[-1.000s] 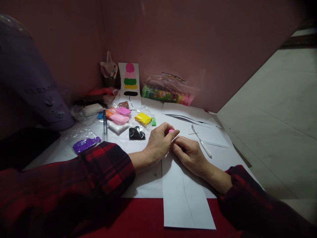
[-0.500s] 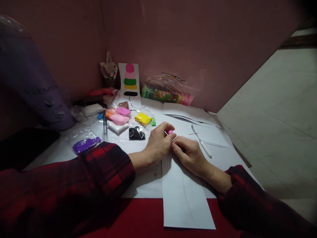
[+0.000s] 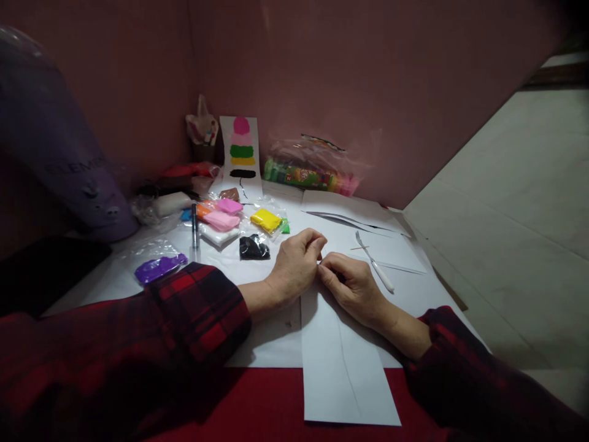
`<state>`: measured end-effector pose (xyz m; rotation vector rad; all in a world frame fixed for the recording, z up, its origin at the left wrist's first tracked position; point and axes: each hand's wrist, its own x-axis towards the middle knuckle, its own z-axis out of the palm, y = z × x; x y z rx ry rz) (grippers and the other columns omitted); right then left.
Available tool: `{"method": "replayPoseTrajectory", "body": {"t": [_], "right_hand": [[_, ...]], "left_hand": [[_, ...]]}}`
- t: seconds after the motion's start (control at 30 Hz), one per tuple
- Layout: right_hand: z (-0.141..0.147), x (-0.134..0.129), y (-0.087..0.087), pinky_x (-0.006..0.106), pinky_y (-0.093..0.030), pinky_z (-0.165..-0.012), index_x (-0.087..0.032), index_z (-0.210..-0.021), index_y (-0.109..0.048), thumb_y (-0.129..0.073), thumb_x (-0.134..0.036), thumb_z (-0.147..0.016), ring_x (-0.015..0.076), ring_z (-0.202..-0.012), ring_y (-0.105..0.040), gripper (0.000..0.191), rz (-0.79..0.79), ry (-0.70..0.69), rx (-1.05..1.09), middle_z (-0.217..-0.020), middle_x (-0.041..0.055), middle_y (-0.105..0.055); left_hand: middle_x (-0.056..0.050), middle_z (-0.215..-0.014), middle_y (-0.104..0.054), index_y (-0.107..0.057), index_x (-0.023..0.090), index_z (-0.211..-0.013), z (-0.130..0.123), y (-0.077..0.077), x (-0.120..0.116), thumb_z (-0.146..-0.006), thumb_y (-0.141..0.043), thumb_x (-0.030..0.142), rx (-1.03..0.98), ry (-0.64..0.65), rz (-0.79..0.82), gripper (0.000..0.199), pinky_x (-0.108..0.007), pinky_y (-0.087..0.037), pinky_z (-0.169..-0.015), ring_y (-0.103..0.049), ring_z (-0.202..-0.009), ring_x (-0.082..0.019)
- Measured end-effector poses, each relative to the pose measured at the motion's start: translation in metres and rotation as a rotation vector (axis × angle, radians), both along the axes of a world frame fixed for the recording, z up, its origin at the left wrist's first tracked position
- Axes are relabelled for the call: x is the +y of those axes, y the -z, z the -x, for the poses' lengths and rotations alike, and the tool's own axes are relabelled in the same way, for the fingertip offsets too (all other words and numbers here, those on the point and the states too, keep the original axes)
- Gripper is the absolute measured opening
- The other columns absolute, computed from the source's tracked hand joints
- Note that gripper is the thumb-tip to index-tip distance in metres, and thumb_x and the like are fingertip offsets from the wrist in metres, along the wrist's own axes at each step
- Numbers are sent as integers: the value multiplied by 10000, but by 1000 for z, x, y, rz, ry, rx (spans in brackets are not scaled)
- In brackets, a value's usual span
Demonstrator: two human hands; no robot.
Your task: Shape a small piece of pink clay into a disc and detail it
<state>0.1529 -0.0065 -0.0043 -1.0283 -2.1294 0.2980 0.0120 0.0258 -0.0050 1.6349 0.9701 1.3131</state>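
My left hand [image 3: 299, 261] is closed above the white paper, its thumb pressed against the curled fingers. The small pink clay ball seen there a moment ago is hidden behind those fingers now. Close against it, my right hand [image 3: 352, 283] is curled in a pinch; whatever lies between its fingertips is too small to make out. Under both hands a paper strip [image 3: 343, 368] with a thin drawn line runs past the table's front edge. Right of my hands lie a white-handled fork [image 3: 380, 273] and a toothpick [image 3: 359, 248].
Bagged clay lies to the left: purple [image 3: 159, 269], black [image 3: 254, 247], yellow [image 3: 265, 220] and pink [image 3: 223, 221]. A pen [image 3: 194, 230] is beside them. A card with painted colour shapes [image 3: 242, 150] leans on the wall near a clear bag [image 3: 317, 172]. A purple cylinder [image 3: 78, 153] stands far left.
My left thumb has moved up against the fingers, and the pink ball has gone out of sight behind them. My right hand has hardly moved.
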Motion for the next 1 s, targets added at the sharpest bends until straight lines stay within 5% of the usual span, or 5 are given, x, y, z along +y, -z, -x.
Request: {"method": "replayPoseTrajectory", "body": {"t": [0.27,0.4,0.53,0.8,1.0], "right_hand": [[-1,0,1,278,-391,-571,-196,-673,-508,-493,-187,-904,133,-587,-468,232,21,-5,4,-636,-8,-515],[0,0,0,277,-392,-564,-197,-670,-510,-492,-201,-909,132,-580,-465,240,15,-5,1,-632,-9,-516],[1,-1,-1,273,-387,-552,-199,-658,-508,-499,-197,-902,129,-565,-464,244,7,7,-11,-622,-9,-519],[0,0,1,280,-389,-568,-198,-677,-515,-495,-175,-898,136,-582,-470,223,13,-9,7,-631,-7,-517],[-1,0,2,287,-401,-597,-193,-702,-526,-489,-193,-916,139,-618,-483,217,38,-23,16,-673,4,-536]], "left_hand": [[23,-745,-577,-601,177,-838,0,-2,-2,-723,-582,66,12,-51,54,162,-257,-423,-662,-520,-654,-114],[27,-678,-558,-573,182,-735,-1,-1,-1,-775,-588,180,-9,-34,53,43,-254,-398,-629,-506,-648,-122],[32,-600,-522,-547,191,-689,-1,0,0,-853,-518,274,-17,-6,47,186,-256,-389,-596,-490,-608,-129],[5,-771,-612,-619,181,-861,0,1,0,-782,-553,112,5,-14,51,124,-271,-430,-697,-552,-705,-133],[30,-704,-561,-571,181,-768,0,-1,-2,-752,-603,142,1,-24,69,52,-260,-402,-641,-505,-651,-118]]}}
